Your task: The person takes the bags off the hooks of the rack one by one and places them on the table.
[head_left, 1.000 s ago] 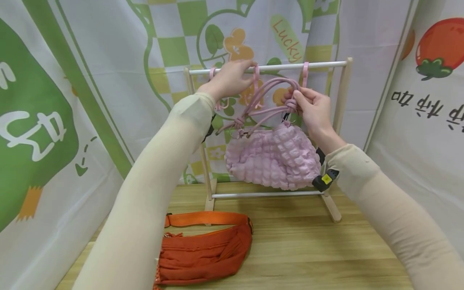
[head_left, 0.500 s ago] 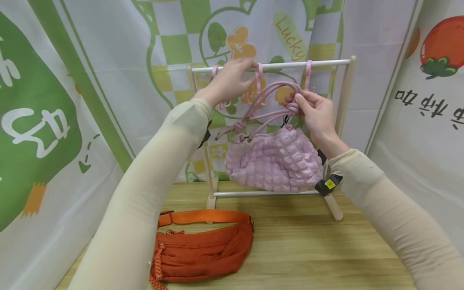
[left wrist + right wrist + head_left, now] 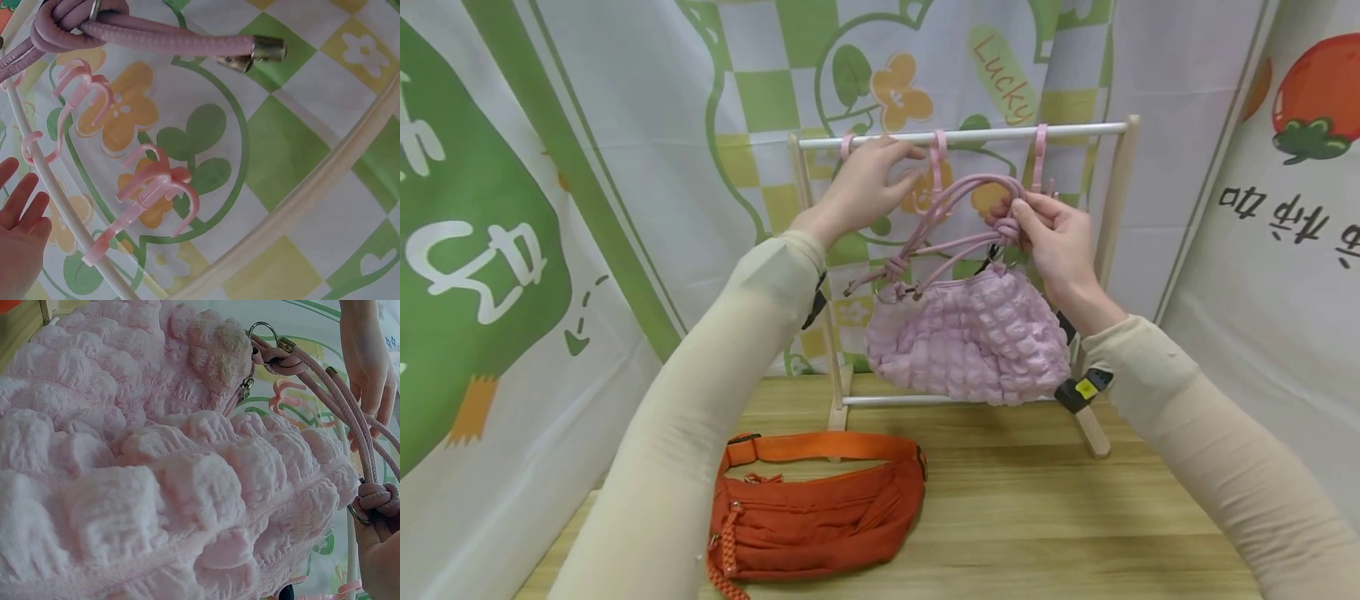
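Observation:
My right hand (image 3: 1056,242) pinches the cord handles (image 3: 955,196) of a puffy pink handbag (image 3: 966,337) beside a knot. The bag hangs from that hand in front of a rack with a silver rail (image 3: 992,135). My left hand (image 3: 868,183) is raised near the rail, left of the middle pink hook (image 3: 939,162). In the left wrist view, that hand (image 3: 22,231) has loosely extended fingers and holds nothing. Pronged pink hooks, among them a near hook (image 3: 153,194), hang on the rail there. The bag's bubbled fabric (image 3: 156,487) fills much of the right wrist view.
An orange-red waist bag (image 3: 820,525) lies on the wooden table (image 3: 1037,517), in front of the rack's left foot. Another pink hook (image 3: 1040,158) hangs toward the rack's right post (image 3: 1116,200). Printed curtains (image 3: 1180,92) stand behind and at both sides.
My left hand has drawn slightly left and down, away from the middle hook, and its fingers have spread a little. The pink handbag has sunk slightly in my right hand's grip.

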A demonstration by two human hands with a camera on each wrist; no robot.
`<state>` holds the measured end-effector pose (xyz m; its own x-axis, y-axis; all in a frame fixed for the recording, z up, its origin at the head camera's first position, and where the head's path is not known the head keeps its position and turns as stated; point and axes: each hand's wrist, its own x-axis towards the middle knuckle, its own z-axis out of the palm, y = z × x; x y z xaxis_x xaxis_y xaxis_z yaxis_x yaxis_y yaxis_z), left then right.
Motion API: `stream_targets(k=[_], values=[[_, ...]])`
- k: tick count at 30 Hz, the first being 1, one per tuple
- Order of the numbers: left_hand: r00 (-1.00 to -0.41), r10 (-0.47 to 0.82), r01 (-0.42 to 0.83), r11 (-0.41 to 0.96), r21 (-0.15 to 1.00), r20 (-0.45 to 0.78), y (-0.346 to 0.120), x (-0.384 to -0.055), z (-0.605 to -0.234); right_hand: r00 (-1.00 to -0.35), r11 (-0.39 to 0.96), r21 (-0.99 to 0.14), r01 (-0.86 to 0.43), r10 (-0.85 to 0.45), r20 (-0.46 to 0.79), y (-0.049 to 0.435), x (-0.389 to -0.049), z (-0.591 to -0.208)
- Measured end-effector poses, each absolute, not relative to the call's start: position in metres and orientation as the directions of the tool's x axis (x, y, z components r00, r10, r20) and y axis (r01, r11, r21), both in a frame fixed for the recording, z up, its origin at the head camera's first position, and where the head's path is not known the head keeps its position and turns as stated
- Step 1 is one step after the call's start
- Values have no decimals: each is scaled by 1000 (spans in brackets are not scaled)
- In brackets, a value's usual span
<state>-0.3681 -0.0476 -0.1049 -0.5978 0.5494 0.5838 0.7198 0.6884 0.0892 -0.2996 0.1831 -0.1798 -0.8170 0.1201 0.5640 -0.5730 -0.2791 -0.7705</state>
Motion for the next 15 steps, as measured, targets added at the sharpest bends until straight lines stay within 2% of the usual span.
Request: stream_targets(k=[5, 15], values=[[-567, 541, 752, 648, 121, 621, -54, -365, -113, -815, -288, -766, -575, 115, 568, 183, -298, -181], [-574, 523, 759, 629, 170, 630, -65, -360, -130, -828, -303, -774, -556, 119, 549, 185, -294, -184]])
